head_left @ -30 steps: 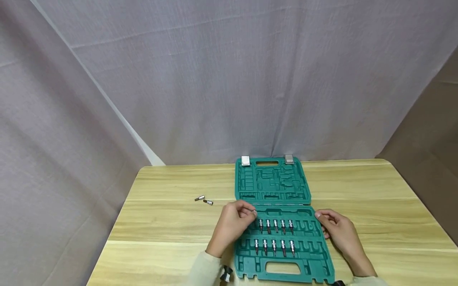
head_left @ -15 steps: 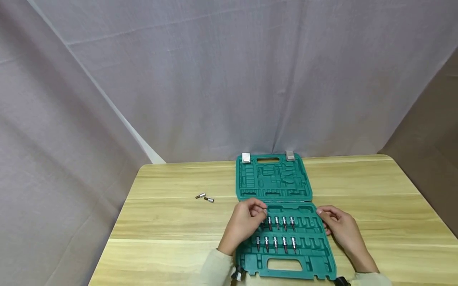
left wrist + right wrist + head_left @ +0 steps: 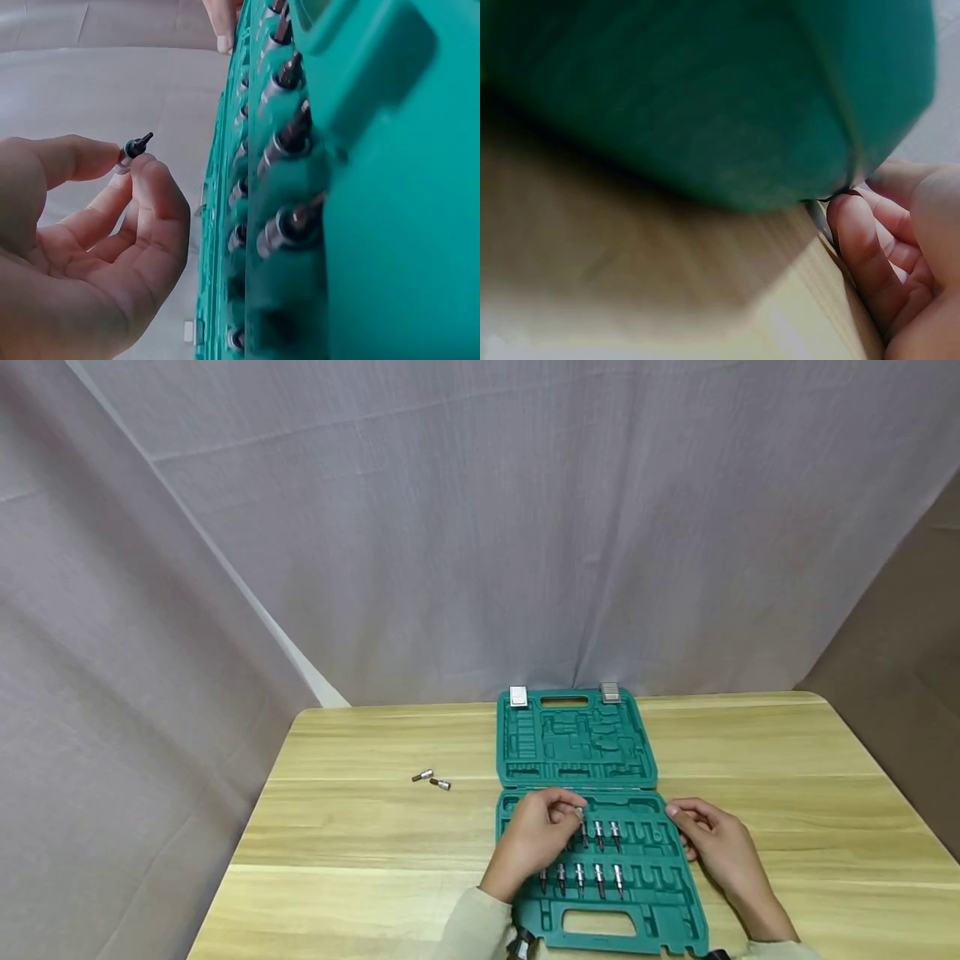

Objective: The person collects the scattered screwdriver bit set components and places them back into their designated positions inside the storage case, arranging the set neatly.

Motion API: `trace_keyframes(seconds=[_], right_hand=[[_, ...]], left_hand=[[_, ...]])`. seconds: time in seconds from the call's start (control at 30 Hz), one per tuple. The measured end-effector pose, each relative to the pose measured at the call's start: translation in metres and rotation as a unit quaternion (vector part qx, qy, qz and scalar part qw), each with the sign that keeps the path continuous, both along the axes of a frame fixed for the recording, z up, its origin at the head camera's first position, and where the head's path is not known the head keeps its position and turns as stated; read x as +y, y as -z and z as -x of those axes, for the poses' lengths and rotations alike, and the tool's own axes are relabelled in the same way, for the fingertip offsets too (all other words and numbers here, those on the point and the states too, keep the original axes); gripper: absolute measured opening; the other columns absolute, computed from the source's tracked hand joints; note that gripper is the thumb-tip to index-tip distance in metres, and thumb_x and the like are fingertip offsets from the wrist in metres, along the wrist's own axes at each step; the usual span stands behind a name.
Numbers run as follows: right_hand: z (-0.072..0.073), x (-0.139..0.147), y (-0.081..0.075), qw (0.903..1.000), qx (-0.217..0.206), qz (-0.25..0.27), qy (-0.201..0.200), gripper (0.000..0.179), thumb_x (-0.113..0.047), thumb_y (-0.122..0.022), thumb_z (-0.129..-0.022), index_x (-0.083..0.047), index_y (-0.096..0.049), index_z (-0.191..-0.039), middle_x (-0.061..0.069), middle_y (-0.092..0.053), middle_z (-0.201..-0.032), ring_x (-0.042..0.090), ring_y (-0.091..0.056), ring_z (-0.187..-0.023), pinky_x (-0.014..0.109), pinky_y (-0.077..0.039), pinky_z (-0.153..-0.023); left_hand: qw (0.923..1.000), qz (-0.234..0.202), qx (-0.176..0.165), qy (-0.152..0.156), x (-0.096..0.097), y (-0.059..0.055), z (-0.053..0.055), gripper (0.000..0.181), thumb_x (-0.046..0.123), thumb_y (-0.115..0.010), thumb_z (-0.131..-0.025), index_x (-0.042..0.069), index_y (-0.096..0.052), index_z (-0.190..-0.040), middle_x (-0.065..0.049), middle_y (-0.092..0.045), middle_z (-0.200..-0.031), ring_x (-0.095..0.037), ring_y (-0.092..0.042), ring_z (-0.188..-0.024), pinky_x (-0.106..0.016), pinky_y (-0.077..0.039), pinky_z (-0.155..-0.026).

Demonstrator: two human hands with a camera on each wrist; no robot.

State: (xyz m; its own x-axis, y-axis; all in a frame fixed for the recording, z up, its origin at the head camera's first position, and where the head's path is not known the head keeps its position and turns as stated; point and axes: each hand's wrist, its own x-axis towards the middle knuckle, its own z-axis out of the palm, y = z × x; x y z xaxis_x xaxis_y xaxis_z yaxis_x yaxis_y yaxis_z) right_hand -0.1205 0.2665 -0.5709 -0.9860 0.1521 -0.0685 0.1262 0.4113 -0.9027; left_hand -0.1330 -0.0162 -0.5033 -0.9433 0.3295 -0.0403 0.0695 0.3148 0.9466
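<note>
My left hand (image 3: 534, 837) pinches a bit socket (image 3: 136, 150) between thumb and fingertips, its dark tip sticking out. It is over the upper row of the open green tool case (image 3: 598, 941), whose base holds two rows of bit sockets (image 3: 599, 881). The left hand covers part of the upper row in the head view. At the case's right edge, my right hand (image 3: 716, 852) grips the rim, thumb on top and fingers beneath. The right wrist view shows those fingers (image 3: 855, 225) at the green case corner.
Two loose bit sockets (image 3: 441, 784) lie on the wooden table (image 3: 337, 843) left of the case. The case lid (image 3: 577, 739) lies folded back, with two metal latches (image 3: 518, 696) at its far edge. Grey cloth (image 3: 465, 543) hangs behind the table.
My left hand has moved right along the upper row, carrying the bit socket from the case's left side toward its middle. The right hand keeps its grip on the rim.
</note>
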Motion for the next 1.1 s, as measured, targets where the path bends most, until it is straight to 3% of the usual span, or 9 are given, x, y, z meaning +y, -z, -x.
trace_keyframes(seconds=[0.3,0.43,0.83,1.1], right_hand=[[0.000,0.000,0.002,1.0000,0.005,-0.006,-0.001,0.046,-0.035,-0.062,-0.108,0.005,-0.067,-0.130,0.004,-0.067,-0.083,0.010,-0.061,-0.065,0.029,-0.058,-0.057],[0.000,0.001,0.001,0.9999,0.003,-0.010,0.001,0.046,-0.035,-0.062,-0.108,0.005,-0.067,-0.131,0.005,-0.067,-0.083,0.010,-0.062,-0.064,0.030,-0.058,-0.058],[0.001,0.001,0.001,1.0000,0.004,-0.001,0.000,0.047,-0.035,-0.062,-0.108,0.006,-0.066,-0.132,0.005,-0.066,-0.083,0.010,-0.061,-0.064,0.029,-0.058,-0.058],[0.001,0.001,0.004,1.0000,0.006,-0.003,0.002,0.046,-0.035,-0.062,-0.109,0.006,-0.067,-0.130,0.004,-0.065,-0.080,0.010,-0.061,-0.062,0.030,-0.058,-0.056]], left_hand=[[0.9996,0.007,-0.025,0.005,0.015,-0.002,-0.001,0.014,0.014,-0.068,-0.104,0.007,-0.077,-0.111,0.008,-0.068,-0.084,-0.006,-0.053,-0.062,-0.024,-0.043,-0.055],[0.9988,0.037,-0.033,0.002,0.025,-0.003,0.001,0.010,0.015,-0.069,-0.103,0.011,-0.078,-0.106,0.004,-0.068,-0.077,-0.007,-0.051,-0.058,-0.024,-0.043,-0.055],[0.9912,0.132,0.003,0.011,0.046,-0.009,0.001,0.009,0.017,-0.072,-0.102,0.018,-0.077,-0.094,0.008,-0.057,-0.062,-0.008,-0.043,-0.049,-0.023,-0.038,-0.052],[0.9845,0.174,0.019,0.009,0.063,-0.008,0.002,0.013,0.017,-0.073,-0.100,0.022,-0.077,-0.089,0.017,-0.065,-0.074,-0.006,-0.053,-0.058,-0.023,-0.044,-0.059]])
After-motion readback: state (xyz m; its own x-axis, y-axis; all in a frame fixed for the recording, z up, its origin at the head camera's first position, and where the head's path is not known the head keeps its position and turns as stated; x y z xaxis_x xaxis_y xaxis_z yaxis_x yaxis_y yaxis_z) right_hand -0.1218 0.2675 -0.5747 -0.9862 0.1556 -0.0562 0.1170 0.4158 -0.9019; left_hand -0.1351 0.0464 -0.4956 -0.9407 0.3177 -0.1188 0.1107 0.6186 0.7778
